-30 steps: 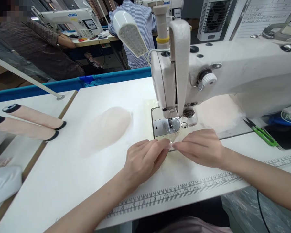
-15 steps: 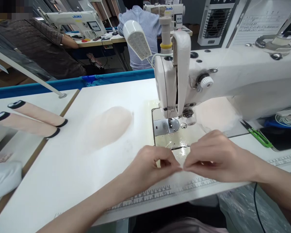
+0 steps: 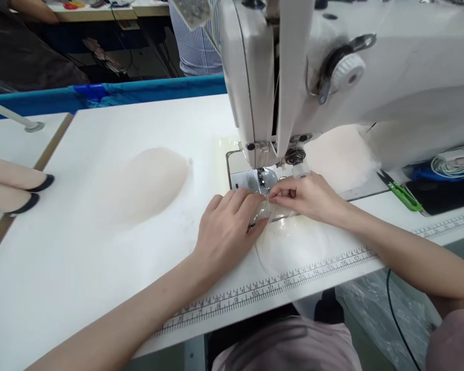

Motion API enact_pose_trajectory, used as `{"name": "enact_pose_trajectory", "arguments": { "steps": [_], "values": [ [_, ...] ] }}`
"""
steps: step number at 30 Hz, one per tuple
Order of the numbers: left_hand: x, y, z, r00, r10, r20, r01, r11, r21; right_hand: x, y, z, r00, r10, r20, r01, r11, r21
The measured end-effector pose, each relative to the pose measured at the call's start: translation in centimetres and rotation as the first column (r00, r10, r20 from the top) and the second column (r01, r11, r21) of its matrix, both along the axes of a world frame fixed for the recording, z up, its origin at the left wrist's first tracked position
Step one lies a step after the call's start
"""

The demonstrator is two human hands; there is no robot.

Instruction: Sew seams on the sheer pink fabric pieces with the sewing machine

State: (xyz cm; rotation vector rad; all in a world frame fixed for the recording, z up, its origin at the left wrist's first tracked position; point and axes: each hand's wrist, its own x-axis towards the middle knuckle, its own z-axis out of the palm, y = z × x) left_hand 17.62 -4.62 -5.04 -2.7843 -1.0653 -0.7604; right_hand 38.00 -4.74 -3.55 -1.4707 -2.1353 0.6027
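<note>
A thin, pale, sheer fabric piece (image 3: 294, 247) lies on the white table in front of the sewing machine's needle plate (image 3: 255, 180). My left hand (image 3: 226, 226) lies on the fabric's left edge, fingers bent and pressed down just short of the presser foot. My right hand (image 3: 307, 196) pinches the fabric's front edge between thumb and fingers, right beside the needle. The white sewing machine (image 3: 332, 77) rises directly above both hands.
A stack of pale pink fabric pieces (image 3: 147, 180) lies to the left, another pile (image 3: 340, 154) behind the machine's arm. Green thread snips (image 3: 400, 190) rest at the right. A printed ruler (image 3: 278, 286) runs along the table's front edge. Pink thread cones (image 3: 11, 185) lie far left. Other people work behind.
Both hands have moved forward from the table's front to the needle plate, bringing the fabric's edge to the presser foot. The camera has leaned in closer and lower.
</note>
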Motion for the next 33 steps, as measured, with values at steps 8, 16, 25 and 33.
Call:
{"name": "enact_pose_trajectory", "arguments": {
  "steps": [8,16,25,33],
  "values": [
    [-0.3,-1.0,0.3,0.972,-0.152,-0.180,0.207,0.915,0.345,-0.4,0.5,-0.7,1.000,-0.022,-0.011,0.023,0.999,0.028],
    [-0.4,-0.9,0.3,0.968,-0.106,-0.229,0.156,0.965,0.210,0.5,0.4,-1.4,0.976,-0.105,0.192,0.045,0.954,0.296],
    [-0.4,-0.4,0.1,0.979,-0.104,-0.177,0.134,0.977,0.168,0.5,0.6,-1.6,0.949,-0.047,0.311,-0.064,0.940,0.336],
    [-0.3,-0.1,0.0,0.980,-0.074,-0.185,0.105,0.981,0.160,2.0,0.6,-0.6,0.826,-0.294,0.481,-0.002,0.851,0.525]
  ]
}}
